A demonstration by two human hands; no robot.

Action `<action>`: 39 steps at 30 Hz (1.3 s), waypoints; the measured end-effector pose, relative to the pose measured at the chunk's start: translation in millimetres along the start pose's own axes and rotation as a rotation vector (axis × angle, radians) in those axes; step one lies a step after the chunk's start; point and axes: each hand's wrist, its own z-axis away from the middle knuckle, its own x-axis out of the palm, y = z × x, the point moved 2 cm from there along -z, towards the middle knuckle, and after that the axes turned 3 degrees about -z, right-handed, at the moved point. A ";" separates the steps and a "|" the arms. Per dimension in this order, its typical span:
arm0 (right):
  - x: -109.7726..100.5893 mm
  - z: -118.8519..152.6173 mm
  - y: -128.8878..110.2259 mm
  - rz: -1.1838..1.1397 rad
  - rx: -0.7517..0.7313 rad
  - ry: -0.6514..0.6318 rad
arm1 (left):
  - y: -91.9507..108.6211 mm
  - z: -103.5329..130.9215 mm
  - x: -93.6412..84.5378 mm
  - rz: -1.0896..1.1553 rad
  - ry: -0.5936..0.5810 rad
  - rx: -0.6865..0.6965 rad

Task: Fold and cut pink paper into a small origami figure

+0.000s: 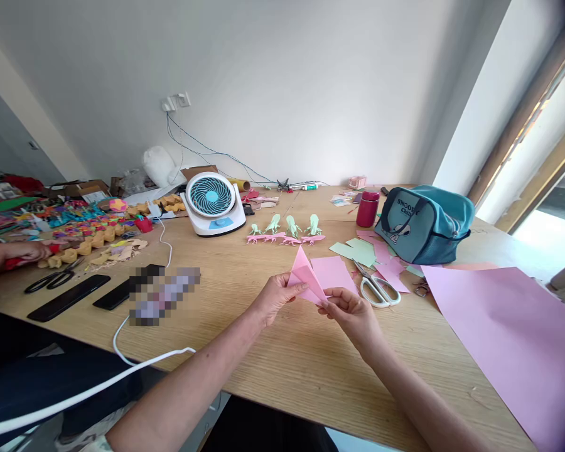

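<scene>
Looked like a fold was mid-way here. A folded pink paper (307, 278) was held up just above the wooden surface (245, 326), a bit right of centre in the frame. The left hand (277, 295) was closed on its left edge, thumb on top, and the right hand (351, 312) was pinched shut on the lower right corner, so the paper sat between the two sets of fingers with its point sticking up. Judging from that, a crease was being lined up or pressed, and the next fold would probably need the edges matched carefully before being flattened.

Just behind the paper a flat pink sheet (333, 274) was lying, with white scissors (379, 290) right beside it. A row of little green and pink paper figures (287, 231) was set out further back, near a small fan (213, 202). Another person's hand (21, 252) was seen at the far left edge.
</scene>
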 end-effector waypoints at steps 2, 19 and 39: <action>-0.2 -1.2 0.8 0.012 0.002 -0.004 | 1.4 -4.2 3.1 -0.010 -0.018 0.017; -2.2 -6.2 12.8 0.117 0.057 -0.084 | -2.4 -30.6 13.4 -0.204 -0.363 0.010; -8.6 -4.8 20.9 0.230 0.142 -0.157 | -24.4 -31.6 5.3 0.044 -0.321 0.018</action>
